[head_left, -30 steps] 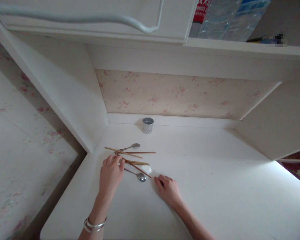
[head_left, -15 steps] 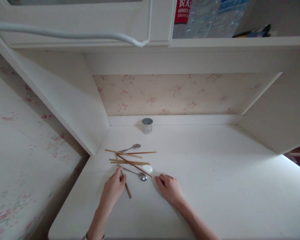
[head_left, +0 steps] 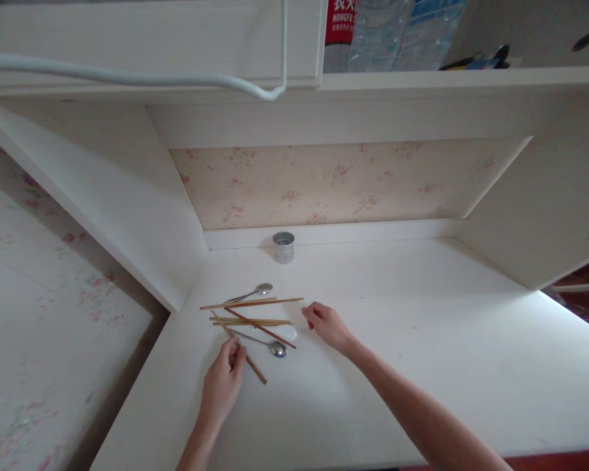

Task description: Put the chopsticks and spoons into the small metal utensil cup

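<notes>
pinches a chopstick [head_left: 256, 371] in the nearly closed left hand [head_left: 223, 379], beside a steel spoon [head_left: 277, 349]; could catch the spoon or roll the crossed chopsticks [head_left: 262, 329] if dragged sideways. holds the right hand [head_left: 326, 324] curled, seemingly empty, near a far chopstick [head_left: 289, 300], short of the grey cup [head_left: 283, 254].

Tabletop [head_left: 422, 281] lies open R of gray cup [head_left: 283, 254]; chopsticks [head_left: 260, 328] & spoons [head_left: 277, 349] block front, R hand [head_left: 324, 322] front-R, side panel [head_left: 122, 176] L.

On my feed, the left hand [head_left: 224, 374] hides the middle of a wooden chopstick [head_left: 256, 371]; crossing chopsticks [head_left: 253, 321] cover part of a white oval utensil [head_left: 289, 332]; the top edge crops clear plastic bottles [head_left: 377, 34].
</notes>
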{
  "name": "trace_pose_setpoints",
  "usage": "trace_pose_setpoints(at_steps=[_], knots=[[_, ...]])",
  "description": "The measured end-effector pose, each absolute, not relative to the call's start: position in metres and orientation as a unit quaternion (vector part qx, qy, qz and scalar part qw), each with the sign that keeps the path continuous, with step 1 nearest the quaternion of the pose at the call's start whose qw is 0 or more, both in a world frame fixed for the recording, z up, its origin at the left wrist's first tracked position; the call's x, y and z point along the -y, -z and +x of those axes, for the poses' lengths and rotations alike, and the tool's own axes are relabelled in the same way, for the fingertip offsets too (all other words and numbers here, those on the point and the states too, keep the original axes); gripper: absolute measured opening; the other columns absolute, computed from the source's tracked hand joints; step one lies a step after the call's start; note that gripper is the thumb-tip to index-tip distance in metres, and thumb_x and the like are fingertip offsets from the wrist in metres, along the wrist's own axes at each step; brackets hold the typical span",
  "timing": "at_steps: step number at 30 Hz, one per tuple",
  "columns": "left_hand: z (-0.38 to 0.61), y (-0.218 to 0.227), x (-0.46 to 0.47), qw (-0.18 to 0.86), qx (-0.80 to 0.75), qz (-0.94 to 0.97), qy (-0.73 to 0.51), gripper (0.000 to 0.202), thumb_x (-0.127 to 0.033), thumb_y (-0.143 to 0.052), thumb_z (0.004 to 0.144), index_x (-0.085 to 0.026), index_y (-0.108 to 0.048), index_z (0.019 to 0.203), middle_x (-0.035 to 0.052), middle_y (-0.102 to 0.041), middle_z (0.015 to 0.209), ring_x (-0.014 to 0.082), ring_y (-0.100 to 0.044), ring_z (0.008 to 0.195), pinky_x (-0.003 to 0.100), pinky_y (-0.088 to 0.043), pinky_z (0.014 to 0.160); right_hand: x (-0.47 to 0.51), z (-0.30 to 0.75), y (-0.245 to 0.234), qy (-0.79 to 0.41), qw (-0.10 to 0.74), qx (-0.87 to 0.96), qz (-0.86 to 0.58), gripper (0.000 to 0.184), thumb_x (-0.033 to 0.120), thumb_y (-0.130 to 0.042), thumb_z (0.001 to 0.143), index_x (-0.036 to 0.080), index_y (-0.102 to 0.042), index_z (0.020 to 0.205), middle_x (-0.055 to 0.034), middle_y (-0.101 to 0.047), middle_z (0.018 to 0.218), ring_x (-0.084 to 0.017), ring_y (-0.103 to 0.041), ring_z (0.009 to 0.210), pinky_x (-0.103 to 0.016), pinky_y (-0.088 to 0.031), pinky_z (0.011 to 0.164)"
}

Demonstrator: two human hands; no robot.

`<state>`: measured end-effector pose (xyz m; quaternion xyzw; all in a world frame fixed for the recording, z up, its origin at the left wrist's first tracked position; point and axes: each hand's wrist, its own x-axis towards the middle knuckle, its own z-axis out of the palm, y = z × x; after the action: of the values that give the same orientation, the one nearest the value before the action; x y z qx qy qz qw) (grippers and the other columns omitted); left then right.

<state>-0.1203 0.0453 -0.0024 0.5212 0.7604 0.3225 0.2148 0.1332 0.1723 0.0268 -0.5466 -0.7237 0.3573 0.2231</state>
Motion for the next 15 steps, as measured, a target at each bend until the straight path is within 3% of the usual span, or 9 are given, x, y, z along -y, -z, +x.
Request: trace_pose_setpoints(at_steps=[3, 7, 11, 15], knots=[[-0.114, 0.011, -0.032, 0.215, -0.739, 0.529, -0.357, 0.038, -0.047, -0.042, 0.091, -0.02, -0.057, 0.111, 0.0092, -0.072, 0.105, 0.0218, -0.07, 0.091, 0.036, -0.055, 0.081, -0.221, 0.12, -0.045, -0.336, 0.219, 0.738, -0.543, 0.025, 0.038, -0.048, 0.093, 0.022, -0.062, 0.104, 0.0005, -0.07, 0.081, -0.013, -0.061, 0.068, -0.022, -0.041, 0.061], [-0.107, 0.017, -0.021, 0.127, -0.728, 0.556, -0.381, 0.035, -0.048, -0.047, 0.087, -0.02, -0.064, 0.102, 0.0093, -0.073, 0.096, 0.0232, -0.07, 0.081, 0.037, -0.057, 0.076, -0.279, 0.095, -0.069, -0.288, 0.203, 0.754, -0.555, 0.053, 0.036, -0.055, 0.09, 0.022, -0.038, 0.139, -0.005, -0.07, 0.102, -0.019, -0.066, 0.085, -0.027, -0.043, 0.074], [-0.107, 0.016, -0.025, 0.1, -0.726, 0.554, -0.396, 0.029, -0.045, -0.048, 0.087, -0.023, -0.066, 0.094, 0.0067, -0.075, 0.09, 0.0209, -0.071, 0.071, 0.033, -0.058, 0.067, -0.315, 0.074, -0.084, -0.241, 0.188, 0.768, -0.563, 0.062, 0.032, -0.054, 0.092, 0.019, -0.027, 0.146, -0.0109, -0.068, 0.112, -0.025, -0.064, 0.1, -0.033, -0.043, 0.082], [-0.108, 0.01, -0.028, 0.11, -0.727, 0.553, -0.392, 0.026, -0.043, -0.047, 0.087, -0.025, -0.067, 0.09, 0.0045, -0.075, 0.086, 0.0197, -0.07, 0.068, 0.03, -0.057, 0.063, -0.327, 0.064, -0.084, -0.215, 0.18, 0.773, -0.569, 0.045, 0.031, -0.052, 0.093, 0.019, -0.044, 0.136, -0.0131, -0.067, 0.113, -0.029, -0.063, 0.103, -0.036, -0.044, 0.084]])
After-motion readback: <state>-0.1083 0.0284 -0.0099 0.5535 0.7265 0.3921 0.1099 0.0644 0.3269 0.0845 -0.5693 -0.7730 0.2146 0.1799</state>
